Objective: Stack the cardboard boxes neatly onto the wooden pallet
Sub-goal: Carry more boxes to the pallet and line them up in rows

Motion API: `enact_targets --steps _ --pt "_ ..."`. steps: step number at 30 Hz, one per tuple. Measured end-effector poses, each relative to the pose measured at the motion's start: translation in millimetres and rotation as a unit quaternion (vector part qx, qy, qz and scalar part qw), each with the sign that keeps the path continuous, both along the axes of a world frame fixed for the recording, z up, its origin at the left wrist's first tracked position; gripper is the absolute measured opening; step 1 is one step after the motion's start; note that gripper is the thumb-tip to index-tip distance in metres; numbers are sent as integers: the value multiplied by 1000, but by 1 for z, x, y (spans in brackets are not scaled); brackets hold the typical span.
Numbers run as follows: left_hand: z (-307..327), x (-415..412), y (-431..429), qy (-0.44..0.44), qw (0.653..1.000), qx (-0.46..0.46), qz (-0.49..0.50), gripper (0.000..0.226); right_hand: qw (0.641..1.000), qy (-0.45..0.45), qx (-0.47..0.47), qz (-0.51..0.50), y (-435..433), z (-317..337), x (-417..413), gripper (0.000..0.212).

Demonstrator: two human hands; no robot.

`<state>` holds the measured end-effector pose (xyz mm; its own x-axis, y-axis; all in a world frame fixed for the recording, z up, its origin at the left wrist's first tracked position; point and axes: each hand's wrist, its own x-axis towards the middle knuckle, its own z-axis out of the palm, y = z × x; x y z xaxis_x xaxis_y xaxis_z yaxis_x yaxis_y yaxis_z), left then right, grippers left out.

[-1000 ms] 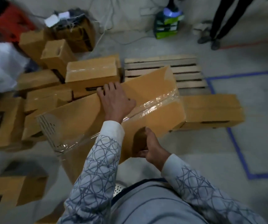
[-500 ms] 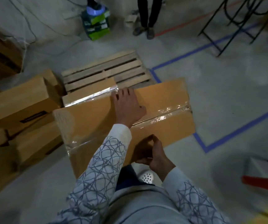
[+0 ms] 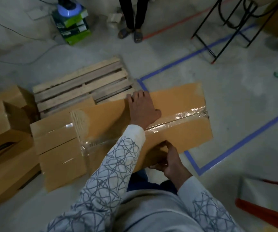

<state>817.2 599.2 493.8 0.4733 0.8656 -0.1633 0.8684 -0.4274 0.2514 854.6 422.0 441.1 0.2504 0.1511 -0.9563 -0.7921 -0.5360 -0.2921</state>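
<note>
I hold a long taped cardboard box (image 3: 176, 114) in the air in front of me. My left hand (image 3: 142, 109) lies flat over its top with the fingers hooked over the far edge. My right hand (image 3: 167, 160) grips its near lower edge from below. The wooden pallet (image 3: 83, 86) lies on the floor just beyond and left of the box, its slats bare. A second taped box (image 3: 57, 146) sits on the floor at the pallet's near edge, below the carried box's left end.
More cardboard boxes (image 3: 2, 136) pile up at the left. A person's legs (image 3: 133, 17) stand beyond the pallet beside a green carton (image 3: 73, 27). A black metal frame (image 3: 227, 25) stands at the back right. Blue tape lines (image 3: 235, 146) mark the floor. A white and red object (image 3: 265, 196) lies near right.
The view has swung right and the box has moved with it. The box pile has slid to the left edge, and the carried box now hangs over the pallet's near right corner.
</note>
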Motion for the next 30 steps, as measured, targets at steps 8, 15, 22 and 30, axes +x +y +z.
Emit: enact_targets --steps 8,15,22,30 --pt "4 68 101 -14 995 -10 102 72 996 -22 1 85 109 -8 117 59" --pt "-30 122 180 -60 942 -71 321 73 947 -57 -4 315 239 -29 261 57" --pt "-41 169 190 -59 851 -100 512 81 818 -165 -24 551 334 -40 350 94" --pt "-62 157 180 -151 728 -94 662 78 694 -231 42 680 429 -30 342 67"
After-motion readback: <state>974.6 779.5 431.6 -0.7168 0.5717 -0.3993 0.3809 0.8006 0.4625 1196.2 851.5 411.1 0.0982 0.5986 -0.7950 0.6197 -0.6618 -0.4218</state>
